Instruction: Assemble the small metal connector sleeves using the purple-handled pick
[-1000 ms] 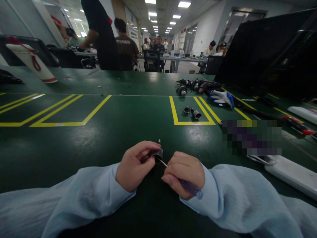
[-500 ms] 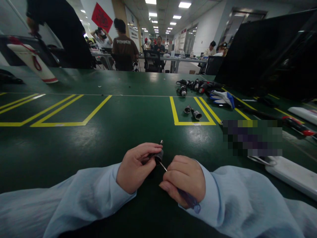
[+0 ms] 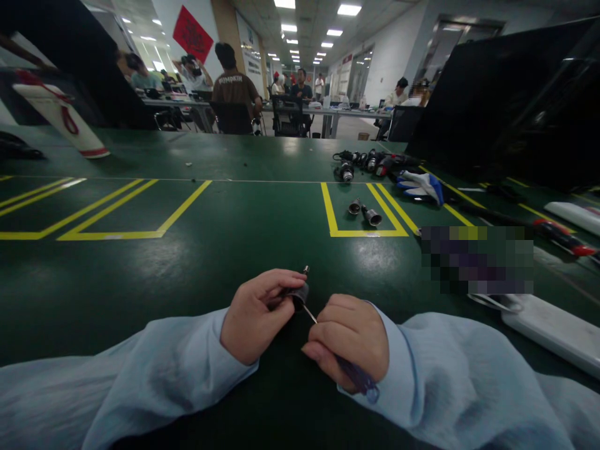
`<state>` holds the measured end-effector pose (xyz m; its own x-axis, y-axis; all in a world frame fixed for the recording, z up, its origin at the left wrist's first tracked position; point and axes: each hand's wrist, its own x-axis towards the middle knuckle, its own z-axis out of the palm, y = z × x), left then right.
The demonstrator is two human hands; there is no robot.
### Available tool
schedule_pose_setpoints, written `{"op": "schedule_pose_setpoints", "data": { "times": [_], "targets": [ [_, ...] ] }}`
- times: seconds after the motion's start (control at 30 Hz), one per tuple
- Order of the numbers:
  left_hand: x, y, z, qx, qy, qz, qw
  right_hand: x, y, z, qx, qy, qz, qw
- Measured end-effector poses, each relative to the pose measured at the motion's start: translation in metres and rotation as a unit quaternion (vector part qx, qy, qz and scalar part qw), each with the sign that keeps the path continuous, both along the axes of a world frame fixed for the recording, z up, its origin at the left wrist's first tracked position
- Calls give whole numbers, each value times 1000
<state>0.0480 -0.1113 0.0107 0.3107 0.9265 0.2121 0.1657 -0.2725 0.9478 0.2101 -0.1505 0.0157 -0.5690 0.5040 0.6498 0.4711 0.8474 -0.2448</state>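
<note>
lit ceiling panels [image 3: 349, 9] in rows | white wall [image 3: 391, 53] right | grey floor [image 3: 347, 130] | black chair [image 3: 287, 114] near far desk [image 3: 354, 113]

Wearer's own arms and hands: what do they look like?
Left hand and right hand are bare, with no rings visible. Left sleeve and right sleeve: long, loose, wrinkled, light blue, ending at the wrists. No cables or printed markings visible on either.

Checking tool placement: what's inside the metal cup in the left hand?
At the mouth of the metal cup is the thin shaft of a purple-handled tool; its tip and anything deeper are hidden.
</note>
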Motion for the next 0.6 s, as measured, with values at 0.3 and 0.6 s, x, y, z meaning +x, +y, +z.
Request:
{"op": "schedule_pose_setpoints", "data": {
  "times": [0.3,0.6],
  "targets": [
    [-5,6,1,-53,-8,-46,997,26,0,31,-375,252,-93,887],
    [-4,10,3,-86,-32,-41,995,32,16,17,-456,247,-135,844]
  ]
}}
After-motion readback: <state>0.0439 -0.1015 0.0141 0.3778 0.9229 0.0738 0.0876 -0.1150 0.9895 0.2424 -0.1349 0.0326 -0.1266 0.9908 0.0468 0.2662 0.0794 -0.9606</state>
